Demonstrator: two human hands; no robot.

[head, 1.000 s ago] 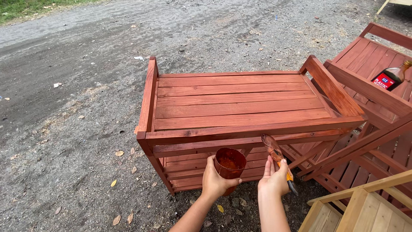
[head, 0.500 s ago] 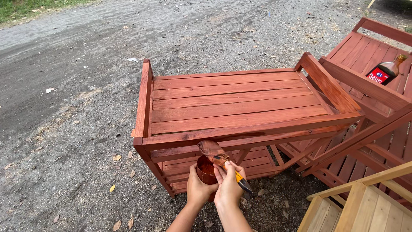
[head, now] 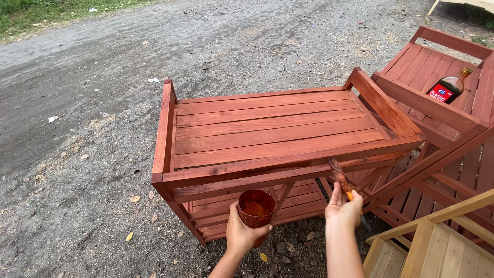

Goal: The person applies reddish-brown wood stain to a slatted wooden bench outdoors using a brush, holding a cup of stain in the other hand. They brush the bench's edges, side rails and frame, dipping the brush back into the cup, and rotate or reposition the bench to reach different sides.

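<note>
Staining a red slatted table outdoors

Below the table's (head: 267,128) front edge, the left hand (head: 246,234) grips a stain-filled cup (head: 256,207); the right hand (head: 342,210) grips a brush (head: 339,177) touching the front rail. Right of the table lies a dark red-labelled bottle (head: 448,87); open gravel ground (head: 92,103) spreads left and beyond.

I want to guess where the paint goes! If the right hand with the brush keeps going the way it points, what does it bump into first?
Most likely the front rail of the red wooden cart. The right hand aims the brush up and away, with the bristles already at or touching that rail; depth is hard to judge.
</note>
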